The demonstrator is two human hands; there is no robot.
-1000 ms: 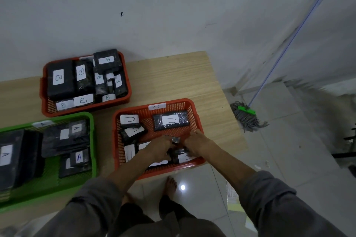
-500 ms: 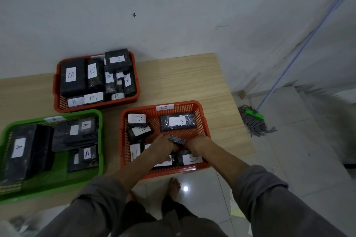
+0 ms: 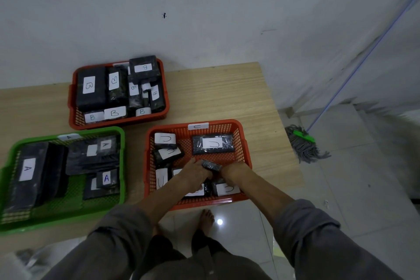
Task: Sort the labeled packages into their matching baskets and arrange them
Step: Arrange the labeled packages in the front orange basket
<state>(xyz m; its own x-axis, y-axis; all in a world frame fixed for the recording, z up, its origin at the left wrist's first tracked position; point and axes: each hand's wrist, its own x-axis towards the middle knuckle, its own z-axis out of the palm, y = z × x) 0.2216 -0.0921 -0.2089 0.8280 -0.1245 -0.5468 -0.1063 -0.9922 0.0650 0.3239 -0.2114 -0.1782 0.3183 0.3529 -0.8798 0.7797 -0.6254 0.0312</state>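
— Since both hands are down in the C basket (image 3: 244,143), which step would you say is in hand?

— Arranging, I'd judge. The left hand (image 3: 196,171) and right hand (image 3: 234,171) hold a small dark package (image 3: 211,165) between them, fingers curled onto its ends, just above the packages lying at the basket's near side.

— And the other baskets?

— The B basket (image 3: 73,100) and green A basket (image 3: 123,157) look filled; the table (image 3: 218,93) carries no loose packages.

— Next move?

— Probably turning it label-up and laying it in the bare middle strip, beside the large C package (image 3: 213,144).
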